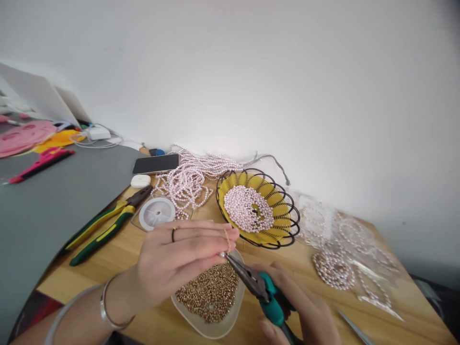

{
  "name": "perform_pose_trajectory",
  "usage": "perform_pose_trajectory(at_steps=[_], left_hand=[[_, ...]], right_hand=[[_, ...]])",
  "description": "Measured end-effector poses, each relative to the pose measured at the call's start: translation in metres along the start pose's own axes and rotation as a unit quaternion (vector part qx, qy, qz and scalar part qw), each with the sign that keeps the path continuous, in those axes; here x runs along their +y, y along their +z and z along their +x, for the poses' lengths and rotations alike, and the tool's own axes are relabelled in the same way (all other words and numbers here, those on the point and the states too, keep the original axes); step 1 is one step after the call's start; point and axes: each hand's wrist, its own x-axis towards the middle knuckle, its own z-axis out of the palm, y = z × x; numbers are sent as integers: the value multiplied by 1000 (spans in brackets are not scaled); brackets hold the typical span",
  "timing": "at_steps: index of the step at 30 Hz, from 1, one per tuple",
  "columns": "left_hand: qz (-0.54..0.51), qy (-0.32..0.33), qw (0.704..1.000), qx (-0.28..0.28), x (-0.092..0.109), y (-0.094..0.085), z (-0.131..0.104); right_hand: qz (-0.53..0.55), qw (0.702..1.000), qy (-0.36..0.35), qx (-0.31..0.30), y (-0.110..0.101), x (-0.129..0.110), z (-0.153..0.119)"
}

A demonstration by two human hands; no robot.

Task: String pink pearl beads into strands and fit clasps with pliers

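Between the fingertips of my left hand (pixel 179 254) is a small pearl bead (pixel 223 254) with a thin gold chain (pixel 227 238) running up over the fingers. My right hand (pixel 302 306) is wrapped round the teal handles of needle-nose pliers (pixel 258 287). Their jaw tips meet the work right by the bead; whether they are clamped on it is too small to tell. Both hands are above a white dish (pixel 235 321) of gold beads (pixel 210 299).
A yellow basket (pixel 285 211) with black wire loops holds pink pearl beads. Pink bead strands (pixel 187 179), a phone (pixel 156 164), a spool (pixel 157 214) and green-yellow pliers (pixel 104 235) lie left. Bagged beads (pixel 341 239) and metal tweezers-like points (pixel 354 326) lie right.
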Motion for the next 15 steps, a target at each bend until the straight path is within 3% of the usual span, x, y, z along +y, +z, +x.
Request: perform_pose_trajectory(at_steps=[5, 15], left_hand=[[-104, -16, 994, 13, 0, 5, 4], [-162, -33, 986, 30, 2, 9, 3]], right_hand=[[-7, 1000, -7, -19, -1, 6, -1], [22, 1000, -3, -22, 5, 9, -6]])
